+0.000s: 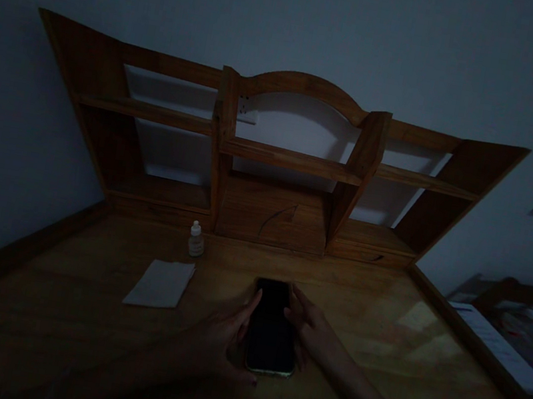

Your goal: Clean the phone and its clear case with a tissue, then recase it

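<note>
A dark phone (272, 335) with a black screen is at the front middle of the wooden desk, its long side pointing away from me. My left hand (223, 337) is closed against its left edge, one finger along the upper left side and another digit stretched out below the lower edge. On the opposite side, my right hand (313, 332) grips the right edge, with a fingertip over the rim of the screen. Whether the phone rests flat or is slightly lifted cannot be told in the dim light.
Left of the phone lies a folded white cloth or paper (160, 284). Behind it stands a small clear bottle (195, 242) with a white cap. A wooden shelf unit (274, 217) spans the desk's back. Beyond the right edge are papers (498, 347).
</note>
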### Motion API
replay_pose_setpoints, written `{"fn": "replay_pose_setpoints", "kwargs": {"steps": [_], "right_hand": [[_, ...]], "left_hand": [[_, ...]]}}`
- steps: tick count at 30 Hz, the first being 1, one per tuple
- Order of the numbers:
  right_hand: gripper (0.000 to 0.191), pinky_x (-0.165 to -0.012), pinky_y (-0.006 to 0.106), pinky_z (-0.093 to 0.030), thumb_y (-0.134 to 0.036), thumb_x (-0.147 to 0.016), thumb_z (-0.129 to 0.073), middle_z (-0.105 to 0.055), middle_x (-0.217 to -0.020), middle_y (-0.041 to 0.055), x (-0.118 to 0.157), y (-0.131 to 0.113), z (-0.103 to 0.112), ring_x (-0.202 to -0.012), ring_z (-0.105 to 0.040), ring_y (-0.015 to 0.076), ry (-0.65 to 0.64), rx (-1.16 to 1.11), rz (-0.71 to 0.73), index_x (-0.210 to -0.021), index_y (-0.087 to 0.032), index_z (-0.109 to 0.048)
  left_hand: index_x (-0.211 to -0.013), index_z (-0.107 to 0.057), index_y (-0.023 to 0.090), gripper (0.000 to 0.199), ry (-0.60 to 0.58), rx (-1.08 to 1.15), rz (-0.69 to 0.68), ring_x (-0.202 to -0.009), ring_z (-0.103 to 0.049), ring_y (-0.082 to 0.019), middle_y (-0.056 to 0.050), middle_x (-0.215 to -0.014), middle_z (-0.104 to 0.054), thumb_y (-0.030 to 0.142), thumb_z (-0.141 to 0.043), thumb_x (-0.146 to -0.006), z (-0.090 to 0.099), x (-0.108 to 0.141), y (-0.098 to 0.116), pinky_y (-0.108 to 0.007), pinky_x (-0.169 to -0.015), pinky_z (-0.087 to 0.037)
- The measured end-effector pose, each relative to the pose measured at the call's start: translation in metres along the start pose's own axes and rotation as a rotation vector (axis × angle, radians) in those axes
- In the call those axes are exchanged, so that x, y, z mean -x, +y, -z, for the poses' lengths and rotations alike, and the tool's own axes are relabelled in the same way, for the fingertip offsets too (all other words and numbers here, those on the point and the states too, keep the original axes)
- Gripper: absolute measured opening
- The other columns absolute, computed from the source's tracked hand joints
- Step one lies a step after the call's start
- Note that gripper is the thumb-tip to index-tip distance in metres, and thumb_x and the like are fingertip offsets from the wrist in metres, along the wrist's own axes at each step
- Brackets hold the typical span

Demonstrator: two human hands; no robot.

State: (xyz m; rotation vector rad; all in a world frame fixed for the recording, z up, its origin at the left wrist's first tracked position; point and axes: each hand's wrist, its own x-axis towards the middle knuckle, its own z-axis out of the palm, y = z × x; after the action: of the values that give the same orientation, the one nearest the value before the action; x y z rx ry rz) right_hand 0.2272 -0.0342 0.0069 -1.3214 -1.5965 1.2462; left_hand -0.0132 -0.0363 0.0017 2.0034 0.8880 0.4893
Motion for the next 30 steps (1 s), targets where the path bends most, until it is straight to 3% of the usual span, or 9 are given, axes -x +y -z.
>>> {"fn": "replay_pose_setpoints", "kwargs": {"steps": [1,3,7,11,16,26,30], "right_hand": [[0.060,-0.037,0.026,-0.048,-0.040,-0.091,-0.047,-0.072,-0.079,0.0059,0.002,-0.003,-0.001,-0.043,-0.061,0.0169,-0.048,0.004,-0.017,-0.146,-0.021,-0.031],[0.055,-0.027,0.020,-0.038,-0.041,-0.093,-0.042,-0.066,-0.063,0.0009,0.005,-0.006,-0.001,-0.032,-0.051,0.0133,-0.103,0.023,-0.012,-0.144,-0.021,-0.034],[0.050,-0.024,0.014,-0.033,-0.039,-0.093,-0.043,-0.057,-0.052,-0.0045,0.005,-0.006,-0.001,-0.029,-0.045,0.0095,-0.096,0.070,-0.014,-0.140,-0.022,-0.038],[0.052,-0.024,0.014,-0.035,-0.040,-0.093,-0.042,-0.053,-0.048,-0.0067,0.003,-0.001,0.000,-0.028,-0.044,0.0091,-0.125,0.087,-0.052,-0.142,-0.023,-0.033],[0.055,-0.024,0.014,-0.035,-0.040,-0.094,-0.040,-0.055,-0.047,-0.0057,0.002,0.002,-0.001,-0.028,-0.047,0.0111,-0.143,0.070,-0.077,-0.144,-0.023,-0.028],[0.059,-0.024,0.016,-0.039,-0.036,-0.094,-0.038,-0.059,-0.047,-0.0033,0.001,0.005,-0.001,-0.031,-0.055,0.0157,-0.167,0.061,-0.087,-0.148,-0.022,-0.019],[0.058,-0.026,0.017,-0.042,-0.036,-0.095,-0.037,-0.062,-0.050,-0.0016,0.003,-0.001,-0.001,-0.033,-0.058,0.0163,-0.168,0.080,-0.084,-0.148,-0.019,-0.020]], "left_hand": [[-0.151,0.000,0.025,0.122,0.000,-0.065,-0.002,-0.099,-0.052,-0.026,-0.011,-0.114,-0.056,0.055,-0.077,-0.061,0.000,0.001,0.001,-0.036,-0.085,-0.042],[-0.151,0.002,0.025,0.122,-0.005,-0.163,0.001,-0.109,-0.051,-0.031,-0.014,-0.126,-0.052,0.058,-0.075,-0.063,0.000,0.002,0.003,-0.040,-0.091,-0.041],[-0.150,0.009,0.024,0.123,-0.017,-0.239,0.009,-0.116,-0.051,-0.033,-0.016,-0.133,-0.050,0.056,-0.073,-0.064,-0.003,0.004,0.001,-0.043,-0.094,-0.042],[-0.149,0.014,0.024,0.127,0.010,-0.330,-0.048,-0.134,-0.035,-0.032,-0.015,-0.150,-0.030,0.052,-0.075,-0.062,-0.007,0.003,-0.003,-0.044,-0.105,-0.036],[-0.147,0.020,0.022,0.126,-0.032,-0.376,-0.046,-0.131,-0.040,-0.031,-0.015,-0.148,-0.034,0.050,-0.071,-0.065,-0.007,0.002,0.002,-0.043,-0.103,-0.040],[-0.146,0.023,0.020,0.118,-0.135,-0.577,-0.035,-0.117,-0.051,-0.037,-0.018,-0.148,-0.034,0.056,-0.062,-0.072,0.000,0.002,0.020,-0.049,-0.093,-0.043],[-0.145,0.026,0.022,0.120,-0.128,-0.587,-0.033,-0.123,-0.047,-0.037,-0.016,-0.151,-0.029,0.060,-0.062,-0.072,0.000,0.002,0.021,-0.049,-0.096,-0.041]]}}
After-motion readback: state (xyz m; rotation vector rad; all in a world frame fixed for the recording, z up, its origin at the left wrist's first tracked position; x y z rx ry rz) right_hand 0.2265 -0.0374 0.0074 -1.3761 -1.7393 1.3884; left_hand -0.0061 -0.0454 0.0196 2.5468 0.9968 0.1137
